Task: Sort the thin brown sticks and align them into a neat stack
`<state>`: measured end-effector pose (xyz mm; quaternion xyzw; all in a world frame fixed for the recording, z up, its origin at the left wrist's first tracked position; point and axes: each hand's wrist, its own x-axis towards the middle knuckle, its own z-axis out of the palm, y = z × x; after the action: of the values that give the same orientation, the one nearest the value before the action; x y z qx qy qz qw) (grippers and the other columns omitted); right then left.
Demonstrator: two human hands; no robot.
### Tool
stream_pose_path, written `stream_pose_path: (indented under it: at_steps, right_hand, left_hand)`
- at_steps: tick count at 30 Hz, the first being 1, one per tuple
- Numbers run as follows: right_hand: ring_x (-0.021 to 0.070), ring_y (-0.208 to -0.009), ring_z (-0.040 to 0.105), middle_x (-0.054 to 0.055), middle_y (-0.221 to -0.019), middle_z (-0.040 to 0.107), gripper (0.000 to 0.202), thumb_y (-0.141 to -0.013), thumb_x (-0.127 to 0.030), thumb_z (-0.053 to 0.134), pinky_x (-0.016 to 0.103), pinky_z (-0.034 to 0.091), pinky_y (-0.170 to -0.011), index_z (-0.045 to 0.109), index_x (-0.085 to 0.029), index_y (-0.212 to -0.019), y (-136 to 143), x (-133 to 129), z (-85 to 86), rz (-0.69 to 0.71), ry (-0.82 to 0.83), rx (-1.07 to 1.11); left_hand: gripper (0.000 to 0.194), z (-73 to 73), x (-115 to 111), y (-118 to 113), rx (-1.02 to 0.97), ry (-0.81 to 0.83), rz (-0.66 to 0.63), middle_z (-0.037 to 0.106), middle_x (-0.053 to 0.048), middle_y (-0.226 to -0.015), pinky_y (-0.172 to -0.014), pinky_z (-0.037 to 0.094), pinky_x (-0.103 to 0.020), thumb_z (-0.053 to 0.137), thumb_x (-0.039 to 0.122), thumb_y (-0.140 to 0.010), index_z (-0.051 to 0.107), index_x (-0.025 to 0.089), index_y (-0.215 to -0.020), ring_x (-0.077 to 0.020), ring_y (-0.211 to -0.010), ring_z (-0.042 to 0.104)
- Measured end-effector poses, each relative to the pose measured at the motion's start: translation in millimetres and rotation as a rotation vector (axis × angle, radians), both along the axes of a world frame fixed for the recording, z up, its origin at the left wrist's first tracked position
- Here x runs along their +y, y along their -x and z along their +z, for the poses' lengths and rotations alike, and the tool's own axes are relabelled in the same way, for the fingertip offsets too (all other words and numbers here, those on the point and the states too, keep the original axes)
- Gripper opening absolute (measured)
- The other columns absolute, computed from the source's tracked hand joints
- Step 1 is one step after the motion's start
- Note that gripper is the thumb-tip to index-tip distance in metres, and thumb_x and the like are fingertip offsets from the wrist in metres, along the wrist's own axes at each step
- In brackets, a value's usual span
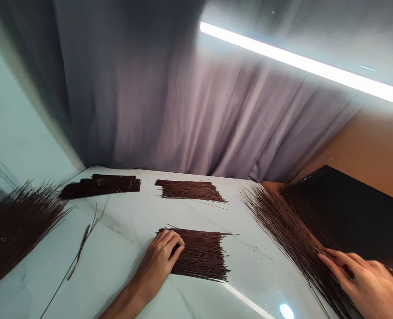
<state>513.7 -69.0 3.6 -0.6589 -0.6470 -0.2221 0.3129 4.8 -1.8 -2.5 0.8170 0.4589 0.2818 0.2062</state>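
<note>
The central pile of thin brown sticks (203, 257) is lying on the white marbled surface (143, 212), and the left hand (165, 250) is hiding part of its left end. The left fingers are curling over the sticks there; whether they are gripping any cannot be told. Well right of the central pile, the right hand (365, 272) is resting its fingers against a heap of long loose sticks (283, 221); whether they are closing on any is also hard to make out. That heap is running out of view below. Directly beyond the central pile, a smaller stick pile (191, 190) is lying; beyond and left of it, dark bundles (106, 182) are showing thin pale bands. Far left of the central pile, a blurred stick heap (20, 235) is being cut off.
</note>
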Motion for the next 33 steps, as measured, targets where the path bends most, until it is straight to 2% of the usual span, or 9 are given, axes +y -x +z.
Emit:
stream_pose_path:
  at_steps: [2, 5, 7, 10, 15, 19, 22, 27, 33]
  right_hand:
    - [0.0328, -0.062, 0.058, 0.016, -0.082, 0.071, 0.053, -0.086, -0.078, 0.046, 0.048, 0.043, -0.054, 0.073, -0.033, -0.084, 13, 4, -0.9, -0.058, 0.015, -0.06]
    - [0.0338, -0.081, 0.06, 0.019, -0.095, 0.067, 0.06, -0.094, -0.073, 0.036, 0.049, 0.049, -0.07, 0.072, -0.025, -0.099, 55, 21, 13.8, -0.052, -0.009, -0.105]
    - [0.0326, -0.09, 0.059, 0.017, -0.1, 0.064, 0.055, -0.098, -0.065, 0.038, 0.047, 0.05, -0.077, 0.07, -0.021, -0.106, 94, 42, 26.5, 0.035, -0.028, -0.112]
    - [0.0307, -0.099, 0.058, 0.014, -0.104, 0.063, 0.036, -0.102, -0.046, 0.048, 0.045, 0.051, -0.085, 0.067, -0.018, -0.112, 157, 93, 36.7, 0.247, -0.013, -0.079]
    - [0.0241, -0.105, 0.06, 0.01, -0.113, 0.065, 0.021, -0.101, -0.025, 0.056, 0.039, 0.053, -0.091, 0.065, -0.021, -0.12, 243, 199, 17.2, 0.495, 0.175, -0.152]
    - [0.022, -0.105, 0.065, 0.008, -0.125, 0.064, 0.029, -0.099, -0.033, 0.063, 0.042, 0.057, -0.09, 0.062, -0.019, -0.125, 272, 250, -4.7, 0.54, 0.3, -0.214]
    - [0.0224, -0.105, 0.066, 0.009, -0.127, 0.063, 0.032, -0.099, -0.035, 0.063, 0.043, 0.058, -0.088, 0.06, -0.018, -0.127, 278, 259, -11.6, 0.517, 0.345, -0.235]
    - [0.0229, -0.106, 0.066, 0.009, -0.128, 0.063, 0.033, -0.099, -0.035, 0.063, 0.044, 0.057, -0.089, 0.06, -0.018, -0.127, 280, 249, -11.3, 0.5, 0.356, -0.263]
    - [0.0209, -0.102, 0.066, 0.008, -0.122, 0.065, 0.028, -0.099, -0.034, 0.063, 0.041, 0.057, -0.087, 0.062, -0.018, -0.122, 265, 229, 10.4, 0.482, 0.308, -0.192]
  left_hand:
    - [0.018, 0.7, -2, -1, 0.016, -0.015, -0.004, 0.064, 0.0, -0.095, -0.085, 0.045, -0.04, 0.047, 0.016, -0.104, 0.058, 0.023, -0.091, -0.0221, -0.091, 0.059]
    - [0.02, 2.8, -4, -1, -0.006, -0.004, -0.018, 0.063, -0.001, -0.098, -0.087, 0.046, -0.041, 0.042, 0.017, -0.106, 0.057, 0.024, -0.095, -0.0223, -0.093, 0.059]
    - [0.021, 3.1, -4, -1, -0.043, 0.023, -0.023, 0.063, -0.002, -0.101, -0.09, 0.046, -0.04, 0.039, 0.018, -0.107, 0.056, 0.024, -0.098, -0.0221, -0.096, 0.059]
    - [0.021, -0.6, -3, -1, -0.095, 0.041, -0.018, 0.064, -0.002, -0.104, -0.091, 0.049, -0.039, 0.038, 0.018, -0.107, 0.056, 0.025, -0.1, -0.0215, -0.098, 0.061]
    - [0.023, -8.4, 0, 5, -0.099, -0.07, -0.003, 0.067, -0.002, -0.106, -0.091, 0.052, -0.04, 0.039, 0.013, -0.105, 0.059, 0.026, -0.105, -0.0226, -0.1, 0.064]
    - [0.03, -5.6, 1, 19, -0.084, -0.129, -0.006, 0.066, -0.002, -0.106, -0.087, 0.055, -0.037, 0.037, 0.01, -0.102, 0.06, 0.029, -0.111, -0.0215, -0.095, 0.066]
    - [0.032, -0.3, 3, 26, -0.041, -0.112, 0.004, 0.064, -0.001, -0.101, -0.086, 0.054, -0.037, 0.035, 0.009, -0.103, 0.059, 0.029, -0.109, -0.0211, -0.09, 0.065]
    - [0.024, 13.6, 4, 25, 0.013, -0.018, 0.011, 0.063, 0.0, -0.097, -0.09, 0.047, -0.041, 0.034, 0.015, -0.106, 0.054, 0.027, -0.101, -0.0222, -0.092, 0.061]
    - [0.026, 27.8, -2, 20, 0.055, -0.012, 0.028, 0.061, 0.002, -0.081, -0.084, 0.043, -0.04, 0.032, 0.02, -0.107, 0.057, 0.027, -0.099, -0.0226, -0.083, 0.058]
